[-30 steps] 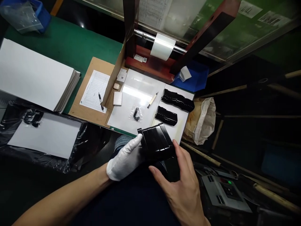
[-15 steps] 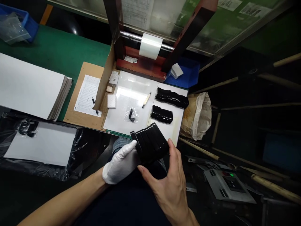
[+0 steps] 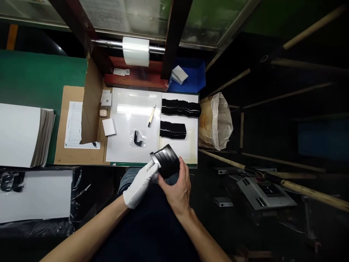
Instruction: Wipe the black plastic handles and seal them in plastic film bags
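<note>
A stack of glossy black parts [image 3: 167,162] is held above my lap, in front of the table edge. My left hand [image 3: 139,188], in a white glove, is closed on its left end, with the thumb along the side. Bare, my right hand [image 3: 178,190] grips the lower right end between thumb and fingers. Beyond the stack, two rows of similar black parts, a longer row [image 3: 180,108] and a shorter row [image 3: 173,130], lie on the white board. To their left is a clear bag [image 3: 142,141] with a black hook-shaped piece [image 3: 137,138].
A craft knife [image 3: 152,116] and a white pad [image 3: 109,127] lie on the white work surface [image 3: 125,153]. Behind stands a film roll [image 3: 135,51] on a metal bar. A blue bin [image 3: 195,74] and a paper sack [image 3: 222,123] are at the right; a cardboard divider [image 3: 91,105] stands left.
My view has turned, so the table now appears squarer and further left. The black stack stays in both hands, and my right fingers sit closer round its end.
</note>
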### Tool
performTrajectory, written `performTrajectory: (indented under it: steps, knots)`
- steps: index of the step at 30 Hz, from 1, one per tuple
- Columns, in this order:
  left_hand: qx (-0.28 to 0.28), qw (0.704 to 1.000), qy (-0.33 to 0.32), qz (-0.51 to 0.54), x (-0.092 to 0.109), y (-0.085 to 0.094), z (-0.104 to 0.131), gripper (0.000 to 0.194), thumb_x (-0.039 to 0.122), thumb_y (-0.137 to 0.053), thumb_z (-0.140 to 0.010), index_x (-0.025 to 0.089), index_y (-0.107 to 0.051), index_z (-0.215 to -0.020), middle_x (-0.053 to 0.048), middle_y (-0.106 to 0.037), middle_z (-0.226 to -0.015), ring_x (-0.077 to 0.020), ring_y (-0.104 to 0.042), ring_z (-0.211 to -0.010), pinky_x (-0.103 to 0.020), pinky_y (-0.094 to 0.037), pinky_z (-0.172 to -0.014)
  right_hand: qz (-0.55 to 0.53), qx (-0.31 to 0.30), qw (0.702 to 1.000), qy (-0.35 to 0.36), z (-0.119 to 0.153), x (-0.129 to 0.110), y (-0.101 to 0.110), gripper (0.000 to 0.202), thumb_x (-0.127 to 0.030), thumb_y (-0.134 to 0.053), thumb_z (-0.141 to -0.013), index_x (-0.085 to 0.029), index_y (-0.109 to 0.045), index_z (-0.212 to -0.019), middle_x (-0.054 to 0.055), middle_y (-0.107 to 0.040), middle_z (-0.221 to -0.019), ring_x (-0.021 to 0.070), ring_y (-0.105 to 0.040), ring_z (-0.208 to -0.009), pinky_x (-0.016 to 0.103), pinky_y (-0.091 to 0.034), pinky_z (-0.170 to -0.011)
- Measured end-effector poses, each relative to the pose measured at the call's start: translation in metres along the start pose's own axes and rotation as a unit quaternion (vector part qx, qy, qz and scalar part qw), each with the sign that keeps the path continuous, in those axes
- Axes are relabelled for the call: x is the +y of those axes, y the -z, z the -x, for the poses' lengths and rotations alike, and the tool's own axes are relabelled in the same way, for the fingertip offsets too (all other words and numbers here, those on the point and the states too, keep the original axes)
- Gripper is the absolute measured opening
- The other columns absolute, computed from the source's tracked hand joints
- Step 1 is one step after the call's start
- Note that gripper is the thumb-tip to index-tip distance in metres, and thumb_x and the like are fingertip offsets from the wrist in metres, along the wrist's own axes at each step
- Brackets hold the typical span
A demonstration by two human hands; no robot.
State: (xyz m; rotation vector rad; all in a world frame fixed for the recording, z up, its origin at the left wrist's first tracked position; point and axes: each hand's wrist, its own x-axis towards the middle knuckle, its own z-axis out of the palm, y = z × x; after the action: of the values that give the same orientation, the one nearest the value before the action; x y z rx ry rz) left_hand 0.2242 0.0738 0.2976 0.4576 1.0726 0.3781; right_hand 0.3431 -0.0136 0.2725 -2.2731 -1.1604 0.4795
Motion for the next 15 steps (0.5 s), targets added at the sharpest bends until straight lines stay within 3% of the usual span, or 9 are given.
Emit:
performTrajectory:
  steps: [4,7,11,15]
  knots:
    - [0.100,0.991,0.040,-0.073,-0.013,0.024,-0.014,0.072,0.054,-0.066,-0.089,0.010,-0.049,-0.144,-0.021,-0.057,-0.146,-0.0348,-0.053,-0.136,-0.049,-0.040,-0.115,0.012,0.043,0.996,-0.075,-0.021,0.069,-0.064,0.080,-0.057,-0.063,-0.089,-0.012,-0.035,-0.149,0.022,-0.054,-0.137,0.0356,-0.053,-0.128,0.053,-0.050,-0.102]
    - [0.160,0.977,0.062,-0.127,-0.007,0.046,-0.006,0.073,0.058,-0.065,-0.088,0.011,-0.049,-0.142,-0.021,-0.059,-0.144,-0.0350,-0.056,-0.133,-0.049,-0.039,-0.116,0.011,0.052,0.992,-0.117,-0.030,0.098,-0.117,0.070,-0.055,-0.063,-0.092,-0.017,-0.040,-0.147,0.017,-0.052,-0.139,0.0339,-0.053,-0.127,0.055,-0.048,-0.102]
    - [0.214,0.958,0.074,-0.177,0.010,0.067,0.001,0.078,0.064,-0.062,-0.087,0.012,-0.047,-0.143,-0.019,-0.059,-0.144,-0.0341,-0.055,-0.133,-0.048,-0.037,-0.118,0.012,0.072,0.983,-0.169,-0.033,0.106,-0.166,0.060,-0.049,-0.062,-0.095,-0.021,-0.045,-0.144,0.013,-0.046,-0.147,0.0332,-0.049,-0.131,0.058,-0.043,-0.107]
    - [0.224,0.947,0.084,-0.214,0.020,0.076,0.000,0.079,0.066,-0.061,-0.086,0.014,-0.046,-0.144,-0.017,-0.060,-0.143,-0.0336,-0.058,-0.131,-0.047,-0.039,-0.117,0.007,0.080,0.975,-0.209,-0.036,0.097,-0.195,0.059,-0.047,-0.063,-0.095,-0.021,-0.045,-0.145,0.013,-0.043,-0.150,0.0340,-0.046,-0.134,0.059,-0.040,-0.109]
